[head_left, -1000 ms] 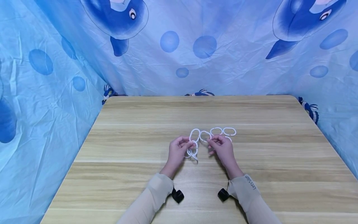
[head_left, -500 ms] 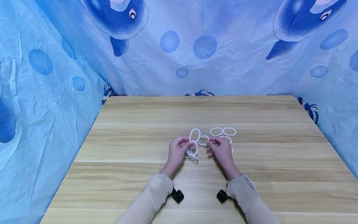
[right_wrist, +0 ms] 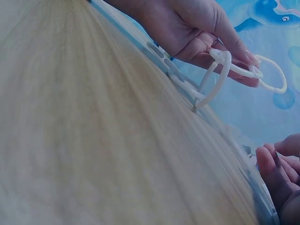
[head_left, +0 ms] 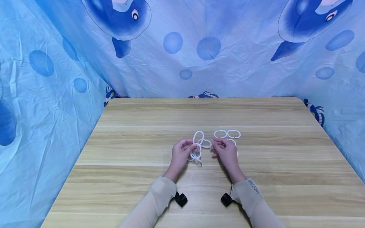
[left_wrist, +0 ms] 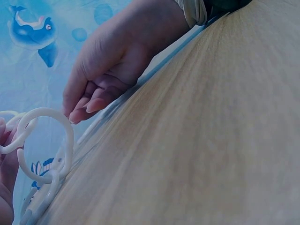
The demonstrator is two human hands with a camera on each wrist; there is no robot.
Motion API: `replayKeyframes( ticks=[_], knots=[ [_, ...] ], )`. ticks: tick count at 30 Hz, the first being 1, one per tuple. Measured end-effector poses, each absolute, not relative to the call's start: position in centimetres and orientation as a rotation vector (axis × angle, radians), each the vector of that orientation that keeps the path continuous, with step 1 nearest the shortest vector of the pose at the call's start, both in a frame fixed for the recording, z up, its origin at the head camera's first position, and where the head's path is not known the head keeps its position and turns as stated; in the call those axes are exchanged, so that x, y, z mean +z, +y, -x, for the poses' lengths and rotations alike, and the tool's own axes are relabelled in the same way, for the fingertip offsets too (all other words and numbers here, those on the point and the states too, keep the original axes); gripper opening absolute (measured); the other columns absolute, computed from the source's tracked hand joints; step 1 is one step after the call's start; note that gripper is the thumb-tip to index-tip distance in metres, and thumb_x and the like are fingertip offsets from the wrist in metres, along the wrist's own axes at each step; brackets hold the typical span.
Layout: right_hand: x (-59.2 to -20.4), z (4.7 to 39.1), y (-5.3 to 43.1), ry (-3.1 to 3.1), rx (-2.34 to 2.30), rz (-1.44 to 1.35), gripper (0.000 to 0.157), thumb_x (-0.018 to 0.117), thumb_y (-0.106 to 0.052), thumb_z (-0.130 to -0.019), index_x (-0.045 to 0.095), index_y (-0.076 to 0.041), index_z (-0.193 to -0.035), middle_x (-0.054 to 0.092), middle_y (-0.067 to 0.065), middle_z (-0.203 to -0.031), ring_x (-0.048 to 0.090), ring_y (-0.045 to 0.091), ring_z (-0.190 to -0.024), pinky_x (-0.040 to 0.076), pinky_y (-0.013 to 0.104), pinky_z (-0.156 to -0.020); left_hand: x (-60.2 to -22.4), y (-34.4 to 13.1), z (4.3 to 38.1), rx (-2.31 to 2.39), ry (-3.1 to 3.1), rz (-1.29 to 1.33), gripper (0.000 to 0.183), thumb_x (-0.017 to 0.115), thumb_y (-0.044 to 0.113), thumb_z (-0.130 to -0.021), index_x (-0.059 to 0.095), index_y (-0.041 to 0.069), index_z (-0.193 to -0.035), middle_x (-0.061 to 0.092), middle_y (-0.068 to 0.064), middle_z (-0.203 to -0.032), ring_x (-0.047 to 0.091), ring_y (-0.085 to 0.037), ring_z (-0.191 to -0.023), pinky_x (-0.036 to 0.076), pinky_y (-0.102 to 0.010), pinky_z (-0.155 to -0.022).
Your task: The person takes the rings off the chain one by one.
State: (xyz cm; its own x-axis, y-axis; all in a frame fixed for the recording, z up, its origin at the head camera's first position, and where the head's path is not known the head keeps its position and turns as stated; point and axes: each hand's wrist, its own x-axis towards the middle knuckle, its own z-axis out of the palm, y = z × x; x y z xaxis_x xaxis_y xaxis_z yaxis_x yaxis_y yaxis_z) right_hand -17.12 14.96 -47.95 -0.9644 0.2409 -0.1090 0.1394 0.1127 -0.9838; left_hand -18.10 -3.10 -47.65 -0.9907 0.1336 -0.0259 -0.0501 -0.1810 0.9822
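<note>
In the head view my left hand [head_left: 180,153] pinches a short chain of white plastic C-shaped links near the middle of the table. One link [head_left: 198,131] stands above the fingertips, and others hang below them. The end link [head_left: 210,142] sticks out to the right towards my right hand [head_left: 226,153]. That hand's fingers are loosely curled, with nothing visible between them, and its fingertips are close to the end link. From the right wrist view, thumb and index of the left hand [right_wrist: 206,35] grip a link, with another link [right_wrist: 225,77] hanging from it.
Loose white links lie behind and beside the right hand, among them one link [head_left: 220,130] and another link [head_left: 233,130]; the hand partly covers others. The wooden table [head_left: 137,190] ends at a blue curtain [head_left: 245,72] with whale prints.
The right hand drew the end link down and left, and its fingers have come away from it. The link now lies tilted towards the left hand, which has stayed in place.
</note>
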Motion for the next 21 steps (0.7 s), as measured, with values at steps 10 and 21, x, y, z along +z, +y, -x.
replayKeyframes(
  ticks=[10,21],
  knots=[
    [-47.84,17.03,14.97,-2.267,2.003,0.397,0.027,0.064,0.0,-0.089,0.064,0.004,-0.115,0.067,0.026,-0.106,0.067,0.003,-0.069,0.061,0.028,-0.057,-47.63,-3.15,18.02,2.317,1.933,-0.103,0.024,0.063,-0.008,-0.086,0.059,-0.017,-0.107,0.068,-0.032,-0.097,0.069,-0.006,-0.072,0.062,-0.026,-0.074],
    [-47.93,17.06,14.95,-2.253,2.012,0.371,0.026,0.064,-0.001,-0.09,0.064,0.004,-0.116,0.067,0.027,-0.106,0.067,0.003,-0.069,0.061,0.028,-0.056,-47.75,-3.11,18.06,2.311,1.928,-0.14,0.022,0.063,-0.009,-0.086,0.059,-0.017,-0.106,0.068,-0.031,-0.094,0.069,-0.006,-0.071,0.062,-0.028,-0.075]
  ],
)
